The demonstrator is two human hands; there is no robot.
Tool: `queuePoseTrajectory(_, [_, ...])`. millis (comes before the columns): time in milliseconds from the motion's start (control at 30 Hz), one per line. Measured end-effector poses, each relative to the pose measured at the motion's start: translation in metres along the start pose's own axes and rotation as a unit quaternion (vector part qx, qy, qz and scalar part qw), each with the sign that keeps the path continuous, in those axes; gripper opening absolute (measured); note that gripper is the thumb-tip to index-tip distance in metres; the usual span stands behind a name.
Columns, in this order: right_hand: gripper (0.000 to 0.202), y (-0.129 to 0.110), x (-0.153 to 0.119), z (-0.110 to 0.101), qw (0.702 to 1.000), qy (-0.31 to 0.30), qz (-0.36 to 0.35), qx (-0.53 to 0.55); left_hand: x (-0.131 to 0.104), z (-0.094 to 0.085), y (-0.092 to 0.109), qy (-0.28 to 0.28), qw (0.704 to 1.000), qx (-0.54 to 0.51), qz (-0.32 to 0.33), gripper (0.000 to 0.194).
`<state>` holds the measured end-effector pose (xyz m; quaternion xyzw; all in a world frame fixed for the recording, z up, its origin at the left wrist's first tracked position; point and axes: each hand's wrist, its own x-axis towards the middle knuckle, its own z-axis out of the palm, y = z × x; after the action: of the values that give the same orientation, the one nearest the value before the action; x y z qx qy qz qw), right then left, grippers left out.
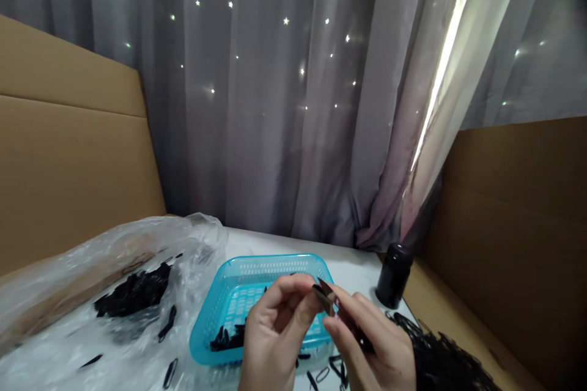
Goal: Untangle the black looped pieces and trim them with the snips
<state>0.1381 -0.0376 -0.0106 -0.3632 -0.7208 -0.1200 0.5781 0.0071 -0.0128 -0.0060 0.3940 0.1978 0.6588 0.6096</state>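
Above the front right corner of a turquoise plastic basket (204, 333), my two hands meet at the fingertips. My left hand (273, 333) is closed in a pinch on one end of a dark, flat piece with pointed prongs (324, 300). On its other side, my right hand (373, 339) grips the same piece between thumb and fingers. More dark material shows under the right fingers, too hidden to name. Small black clip-like pieces (227, 339) lie in the basket's front left corner. The hands hide part of the basket.
A clear plastic bag (192, 244) at left bears a heap of black pieces (137, 290). Loose black loops (322, 374) lie before the basket. A black jar (394, 275) stands right, near another dark pile (444, 354). Cardboard walls (68, 165) flank the white table (353, 263); a grey curtain (261, 153) hangs behind.
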Motion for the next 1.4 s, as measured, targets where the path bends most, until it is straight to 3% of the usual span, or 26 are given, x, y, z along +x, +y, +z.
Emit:
queuePoseTrajectory(433, [0.04,-0.017,0.018,0.002,0.997,0.066,-0.008,-0.03,-0.001,0.003,0.002,0.0,1.0,0.003,-0.013,0.026])
queuePoseTrajectory(733, [0.033,-0.01,0.009,0.0,0.999,0.017,-0.017,-0.045,-0.001,0.0,0.002,0.0,1.0,0.008,-0.015,0.027])
queuePoseTrajectory(900, [0.037,-0.014,0.015,0.002,0.997,0.061,-0.011,-0.036,-0.002,0.0,0.002,0.003,1.0,0.009,-0.013,0.027])
queuePoseTrajectory(1100, [0.027,-0.012,0.009,0.006,0.997,0.076,0.007,-0.008,-0.001,0.002,0.001,0.008,1.0,0.012,-0.018,0.029])
queuePoseTrajectory(1400, [0.023,-0.001,-0.001,0.0,0.999,0.005,-0.009,-0.038,-0.001,0.001,0.002,-0.003,1.0,0.002,-0.015,0.026])
